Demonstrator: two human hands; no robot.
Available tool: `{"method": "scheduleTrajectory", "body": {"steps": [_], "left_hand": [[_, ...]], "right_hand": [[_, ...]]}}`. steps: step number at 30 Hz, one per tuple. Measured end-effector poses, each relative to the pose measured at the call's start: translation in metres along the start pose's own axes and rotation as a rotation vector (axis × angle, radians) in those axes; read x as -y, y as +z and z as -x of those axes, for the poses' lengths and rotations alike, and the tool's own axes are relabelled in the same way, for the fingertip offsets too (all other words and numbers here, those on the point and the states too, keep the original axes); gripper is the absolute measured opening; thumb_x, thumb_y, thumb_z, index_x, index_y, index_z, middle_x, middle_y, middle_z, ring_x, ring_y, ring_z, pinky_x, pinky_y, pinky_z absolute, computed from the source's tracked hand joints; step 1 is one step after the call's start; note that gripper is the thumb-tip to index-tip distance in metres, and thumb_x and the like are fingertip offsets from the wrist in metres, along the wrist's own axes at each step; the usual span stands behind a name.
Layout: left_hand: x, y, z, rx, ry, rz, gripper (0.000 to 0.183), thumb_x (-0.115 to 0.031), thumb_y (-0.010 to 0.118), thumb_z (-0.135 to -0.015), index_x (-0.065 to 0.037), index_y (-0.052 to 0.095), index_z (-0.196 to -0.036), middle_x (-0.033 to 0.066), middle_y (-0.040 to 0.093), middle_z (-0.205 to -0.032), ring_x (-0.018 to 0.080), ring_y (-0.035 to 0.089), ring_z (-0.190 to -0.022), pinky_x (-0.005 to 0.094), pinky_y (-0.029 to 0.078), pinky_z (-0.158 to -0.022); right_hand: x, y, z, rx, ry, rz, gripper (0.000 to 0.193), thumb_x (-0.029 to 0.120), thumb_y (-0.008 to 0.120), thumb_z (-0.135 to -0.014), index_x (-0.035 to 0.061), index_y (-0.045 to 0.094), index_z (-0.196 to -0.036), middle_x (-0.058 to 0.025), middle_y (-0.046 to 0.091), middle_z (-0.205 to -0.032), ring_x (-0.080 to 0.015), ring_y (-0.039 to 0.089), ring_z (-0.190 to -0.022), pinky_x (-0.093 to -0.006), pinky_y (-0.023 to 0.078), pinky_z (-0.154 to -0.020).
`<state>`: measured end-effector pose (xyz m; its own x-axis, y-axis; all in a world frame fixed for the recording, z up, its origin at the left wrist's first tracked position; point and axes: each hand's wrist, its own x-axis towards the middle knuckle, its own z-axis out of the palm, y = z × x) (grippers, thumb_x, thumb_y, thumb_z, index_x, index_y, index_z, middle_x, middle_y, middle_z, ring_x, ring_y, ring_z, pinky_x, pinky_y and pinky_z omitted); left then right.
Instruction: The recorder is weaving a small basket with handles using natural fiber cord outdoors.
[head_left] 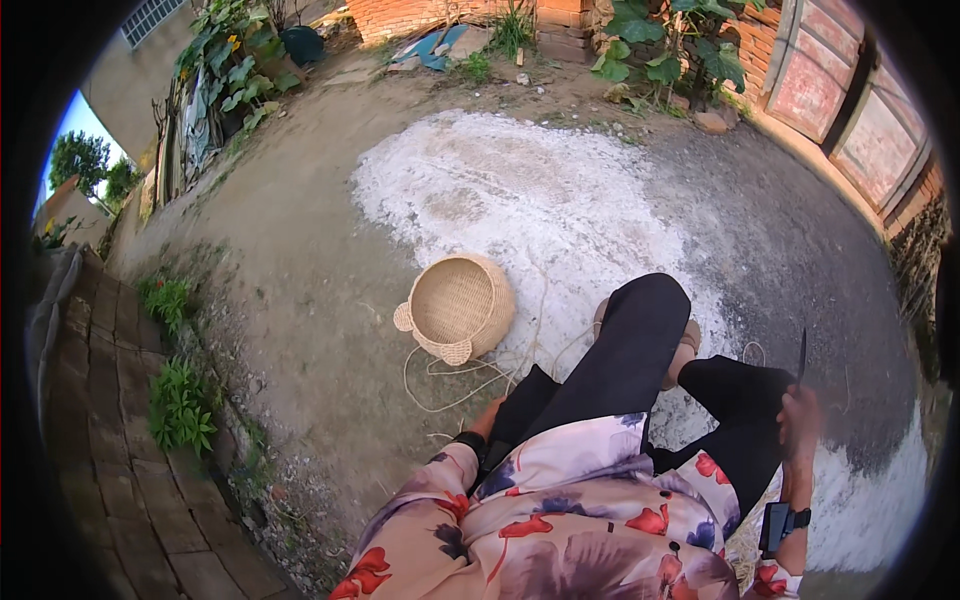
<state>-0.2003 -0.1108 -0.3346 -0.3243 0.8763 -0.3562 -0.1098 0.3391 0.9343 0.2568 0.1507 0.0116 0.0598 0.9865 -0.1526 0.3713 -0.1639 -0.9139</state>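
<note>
Lengthwise pointing away, slim dark tool [803, 355] in right hand [799, 418], left hand [488, 418], hold unclear

Woven basket [500, 312], straw-coloured, two round tabs [403, 317] at its rim, on the ground [300, 250]. Pale strands [440, 410], loose, beside it. Right hand [799, 420]: grip wrapped around a slim dark tool [803, 352], tip upward. Left hand [488, 416]: partly hidden, beside a black-trousered leg [620, 350]. White patch [570, 210], on the ground ahead. Green plants [182, 405], left. Reddish doors [815, 75], paired, upper right.
</note>
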Motion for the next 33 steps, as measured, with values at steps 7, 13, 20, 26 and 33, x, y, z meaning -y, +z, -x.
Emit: {"method": "scheduleTrajectory", "body": {"steps": [7,13,20,26,33], "left_hand": [[-0.035,0.005,0.031,-0.003,-0.03,-0.049,0.022,-0.018,0.056,-0.09,-0.002,0.066,-0.101,0.0066,0.067,-0.086,0.0145,0.062,-0.075,0.0294,0.05,-0.069],[-0.126,0.006,-0.011,0.087,0.192,-0.39,0.017,-0.012,0.057,-0.089,-0.003,0.066,-0.1,0.0028,0.066,-0.083,0.0115,0.06,-0.071,0.0255,0.049,-0.064],[-0.316,0.045,-0.096,-0.091,0.168,-0.061,0.02,-0.03,0.061,-0.09,-0.014,0.062,-0.102,-0.0041,0.062,-0.085,0.007,0.057,-0.075,0.0239,0.045,-0.067],[-0.383,0.125,-0.125,0.09,0.373,-0.436,0.032,-0.028,0.063,-0.091,-0.006,0.062,-0.114,0.0015,0.06,-0.105,0.0133,0.053,-0.101,0.0286,0.041,-0.089],[-0.395,0.196,-0.156,0.353,0.445,-0.859,0.024,-0.022,0.062,-0.089,0.001,0.064,-0.096,0.0059,0.061,-0.092,0.0166,0.055,-0.089,0.0293,0.043,-0.084]], "right_hand": [[-0.011,-0.012,0.012,-0.042,-0.064,0.02,0.032,0.023,0.068,-0.084,0.0043,0.056,-0.109,0.0027,0.052,-0.061,-0.0019,0.04,-0.042,-0.0173,0.028,-0.036],[-0.028,-0.047,0.002,-0.058,0.019,-0.479,0.028,0.025,0.066,-0.085,0.0049,0.056,-0.103,-0.0007,0.054,-0.061,-0.0052,0.046,-0.043,-0.0193,0.036,-0.036],[-0.125,-0.113,0.012,-0.347,0.074,-0.501,0.025,0.024,0.064,-0.086,0.0049,0.055,-0.099,-0.0034,0.057,-0.068,-0.0105,0.049,-0.049,-0.0251,0.041,-0.045],[-0.257,-0.099,0.084,-0.179,0.709,-0.542,0.021,0.025,0.068,-0.085,0.0086,0.056,-0.09,-0.003,0.059,-0.067,-0.0122,0.053,-0.052,-0.0272,0.042,-0.047],[-0.351,-0.039,0.174,-0.109,0.944,-0.644,0.027,0.027,0.07,-0.083,0.0056,0.057,-0.091,-0.0054,0.06,-0.066,-0.0128,0.052,-0.05,-0.0275,0.038,-0.043]]}}
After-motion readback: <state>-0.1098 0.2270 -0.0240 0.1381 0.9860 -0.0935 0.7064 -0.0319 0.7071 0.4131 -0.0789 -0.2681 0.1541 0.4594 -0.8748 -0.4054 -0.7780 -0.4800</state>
